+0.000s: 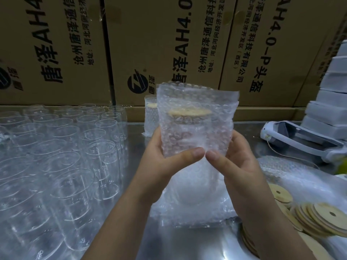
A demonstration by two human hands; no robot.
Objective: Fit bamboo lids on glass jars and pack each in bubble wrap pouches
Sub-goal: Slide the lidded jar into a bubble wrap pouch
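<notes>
Both hands clasp pouch w/ lidded jar inside, 1 packed behind, many jars left.

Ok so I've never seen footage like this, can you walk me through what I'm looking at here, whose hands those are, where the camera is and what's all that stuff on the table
There is no machine here. One camera sits on a person's head and looks forward and down, so you see their own two bare hands.

The left hand and the right hand together hold up a bubble wrap pouch. Inside it is a glass jar with a bamboo lid already on.

On the table, to the left, stand many empty glass jars. Behind the held pouch stands another packed jar. Below the hands lies a pile of flat pouches. At lower right are loose bamboo lids, each with a small hole. Cardboard boxes line the back, and a stack of white boxes stands at far right.
</notes>
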